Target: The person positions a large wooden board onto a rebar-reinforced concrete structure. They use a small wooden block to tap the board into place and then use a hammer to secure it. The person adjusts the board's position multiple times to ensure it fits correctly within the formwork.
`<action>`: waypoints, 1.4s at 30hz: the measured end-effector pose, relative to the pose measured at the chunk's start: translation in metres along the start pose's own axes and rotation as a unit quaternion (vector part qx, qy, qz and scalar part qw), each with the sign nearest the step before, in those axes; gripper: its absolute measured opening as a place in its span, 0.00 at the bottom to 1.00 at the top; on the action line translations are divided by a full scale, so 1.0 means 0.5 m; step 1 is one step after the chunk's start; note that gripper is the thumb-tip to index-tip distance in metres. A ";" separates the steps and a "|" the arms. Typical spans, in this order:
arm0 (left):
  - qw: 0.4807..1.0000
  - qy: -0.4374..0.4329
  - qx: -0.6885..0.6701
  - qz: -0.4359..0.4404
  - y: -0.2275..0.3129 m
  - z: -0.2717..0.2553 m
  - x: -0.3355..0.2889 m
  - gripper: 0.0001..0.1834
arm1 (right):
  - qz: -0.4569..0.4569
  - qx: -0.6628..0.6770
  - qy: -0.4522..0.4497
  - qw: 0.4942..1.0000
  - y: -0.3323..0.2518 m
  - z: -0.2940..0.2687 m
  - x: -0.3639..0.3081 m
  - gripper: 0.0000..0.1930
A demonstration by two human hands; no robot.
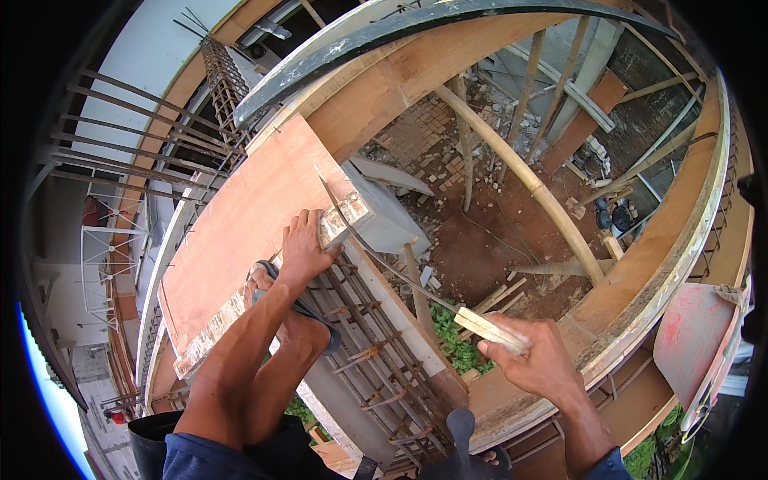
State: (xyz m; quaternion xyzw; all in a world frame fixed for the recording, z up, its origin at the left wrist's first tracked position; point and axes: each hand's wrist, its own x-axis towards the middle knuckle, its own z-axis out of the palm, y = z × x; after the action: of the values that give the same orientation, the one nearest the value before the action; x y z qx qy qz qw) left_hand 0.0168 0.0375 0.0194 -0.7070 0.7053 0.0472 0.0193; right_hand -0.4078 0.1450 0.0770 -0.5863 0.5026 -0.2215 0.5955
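Note:
My right hand (534, 358) is wrapped round the pale wooden handle of a handsaw (484, 326). The long thin saw blade (392, 262), seen nearly edge-on, runs up and left to the corner of a reddish plywood panel (248, 208). Along the panel's near edge is a rough, cement-stained wooden batten (344, 219). My left hand (306, 246) lies closed over this batten, fingers on the plywood side, left of the blade. Close by, my sandalled foot (262, 280) rests against the same edge. Whether the blade's teeth are in the wood cannot be made out.
A steel rebar cage (376, 344) lies in the trough below my hands. Curved plywood formwork (664, 272) rings a deep drop to a dirt floor (488, 248). A bamboo pole (520, 176) crosses the opening. Bare rebar (144, 120) sticks out at left; a red-grey bucket (696, 344) is at right.

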 end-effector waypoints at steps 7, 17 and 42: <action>0.998 0.038 0.025 0.031 -0.023 0.085 0.031 0.38 | 0.177 0.122 -0.151 0.965 -0.066 0.183 -0.033 0.37; 0.995 0.034 0.070 0.068 -0.128 0.165 0.050 0.36 | -0.118 -0.003 0.098 0.988 -0.214 -0.027 -0.133 0.33; 0.999 0.014 0.041 0.013 -0.058 0.113 0.037 0.44 | 0.311 -0.173 0.398 0.845 0.167 0.266 -0.520 0.36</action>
State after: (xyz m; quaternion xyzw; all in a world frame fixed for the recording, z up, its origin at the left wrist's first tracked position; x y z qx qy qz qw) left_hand 0.0434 0.0244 -0.0396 -0.6972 0.7158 0.0081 0.0377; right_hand -0.4242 0.4480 0.0624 -0.3539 0.8828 -0.1484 0.2708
